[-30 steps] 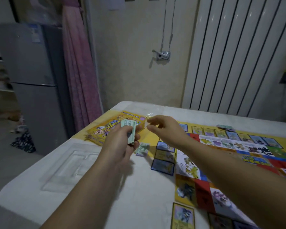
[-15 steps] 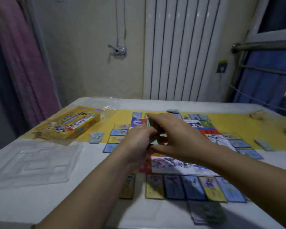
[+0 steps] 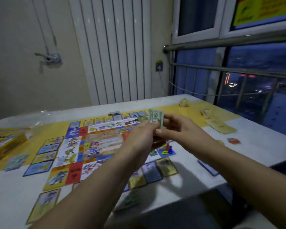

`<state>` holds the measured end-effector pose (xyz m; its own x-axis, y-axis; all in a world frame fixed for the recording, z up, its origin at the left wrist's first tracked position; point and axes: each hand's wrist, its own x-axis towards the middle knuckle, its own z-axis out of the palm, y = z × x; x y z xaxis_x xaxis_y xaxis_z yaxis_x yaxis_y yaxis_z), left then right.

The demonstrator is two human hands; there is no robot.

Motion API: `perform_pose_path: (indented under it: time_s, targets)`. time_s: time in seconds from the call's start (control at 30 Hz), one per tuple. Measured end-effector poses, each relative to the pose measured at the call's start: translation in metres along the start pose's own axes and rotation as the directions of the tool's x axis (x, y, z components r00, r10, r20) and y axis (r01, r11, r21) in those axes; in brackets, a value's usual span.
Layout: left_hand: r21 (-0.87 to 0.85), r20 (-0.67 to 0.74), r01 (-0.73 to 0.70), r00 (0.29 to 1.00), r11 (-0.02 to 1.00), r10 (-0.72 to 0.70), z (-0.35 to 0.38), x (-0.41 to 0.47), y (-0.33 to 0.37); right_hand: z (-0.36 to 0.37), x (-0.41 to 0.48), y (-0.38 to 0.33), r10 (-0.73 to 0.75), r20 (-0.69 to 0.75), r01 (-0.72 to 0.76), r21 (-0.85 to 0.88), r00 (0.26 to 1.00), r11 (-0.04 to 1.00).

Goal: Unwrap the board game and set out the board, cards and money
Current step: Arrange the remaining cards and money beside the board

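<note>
Just right of the frame's centre, above the board [image 3: 97,142], the left hand [image 3: 142,136] and right hand [image 3: 182,129] both pinched the lower end of the wad of play money [image 3: 156,117]. It stood on end, long axis near vertical, top tipped slightly left.

The left hand [image 3: 142,136] and right hand [image 3: 177,128] now hover over the right end of the board [image 3: 96,142], well away from the box [image 3: 5,144]. Together they pinch the money [image 3: 155,118], which now stands upright and seems slightly fanned.
</note>
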<state>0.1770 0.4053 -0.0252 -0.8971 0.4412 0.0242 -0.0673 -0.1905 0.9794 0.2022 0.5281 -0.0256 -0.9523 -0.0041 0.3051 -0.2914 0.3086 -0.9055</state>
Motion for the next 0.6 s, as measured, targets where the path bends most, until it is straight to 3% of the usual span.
perform_pose_path:
  time_s: [0.03, 0.1, 0.23, 0.37, 0.5, 0.57, 0.6]
  targets:
    - [0.012, 0.015, 0.018, 1.000, 1.000, -0.018, 0.011, 0.003, -0.004, -0.007, -0.009, 0.005, 0.068, -0.053, -0.059, 0.158, 0.996, 0.986]
    - [0.049, 0.053, 0.067, 0.996, 0.997, -0.069, 0.034, 0.004, -0.013, -0.021, -0.026, 0.014, 0.155, -0.167, -0.099, 0.303, 0.974, 0.948]
    - [0.105, 0.149, 0.113, 0.980, 0.988, -0.128, 0.077, 0.008, -0.027, -0.054, -0.052, 0.030, 0.177, -0.339, -0.090, 0.257, 0.924, 0.962]
    - [0.300, 0.226, 0.008, 0.971, 0.954, -0.079, 0.110, 0.018, -0.040, -0.096, -0.063, 0.048, 0.203, -0.401, -0.088, 0.286, 0.893, 0.954]
    - [0.685, 0.314, -0.266, 0.948, 0.678, 0.056, 0.119, 0.030, -0.064, -0.162, -0.068, 0.071, 0.288, -0.474, -0.215, 0.203, 0.832, 0.955]
    - [0.754, 0.311, -0.309, 0.945, 0.579, 0.099, 0.115, 0.038, -0.075, -0.195, -0.071, 0.084, 0.319, -0.484, -0.392, -0.054, 0.815, 0.919]
    - [0.774, 0.299, -0.313, 0.947, 0.550, 0.118, 0.113, 0.042, -0.078, -0.207, -0.071, 0.091, 0.341, -0.465, -0.481, -0.223, 0.817, 0.848]
